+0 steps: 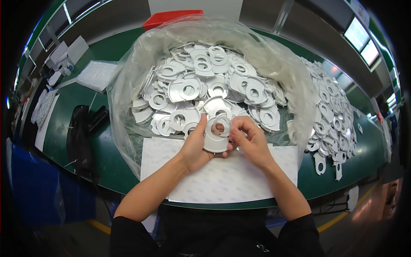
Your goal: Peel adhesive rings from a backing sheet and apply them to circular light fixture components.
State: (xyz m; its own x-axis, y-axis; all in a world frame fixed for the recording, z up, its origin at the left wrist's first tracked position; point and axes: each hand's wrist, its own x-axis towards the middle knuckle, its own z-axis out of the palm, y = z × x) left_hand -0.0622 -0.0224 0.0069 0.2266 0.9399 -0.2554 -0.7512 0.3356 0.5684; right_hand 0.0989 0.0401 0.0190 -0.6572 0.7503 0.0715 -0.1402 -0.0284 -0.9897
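Left hand: the left hand (196,147) is closed on the disc (216,138), gripping its left edge; the thumb lies on the face near the hole, the other fingers are behind it and hidden.
Right hand: the right hand (250,143) pinches the disc's right edge, fingertips curled onto the rim beside the hole; the thumb touches the lower right of the face.
Disc: a flat white-grey ring-shaped part with a round hole, held up between both hands, tilted toward the camera. It sits above the near edge of the sheet and just in front of the bag's mouth.
Disc and fingers: it spans the gap between the two hands, fingers on both side edges, the hole left uncovered.
Bag: a clear plastic bag (128,85), open and spread wide, just behind the hands.
Pile in bag: many like discs (201,81) heaped loosely, overlapping.
Sheet: a white sheet (222,180) flat on the table under the wrists.
Right pile: more parts (332,115) of the same kind, spread on the table to the right of the bag.
Table: green top (77,124), curved near edge.
Dark thing: a black object (81,132) lies left of the bag; its kind cannot be told.
Red box: a red box (171,17) behind the bag.
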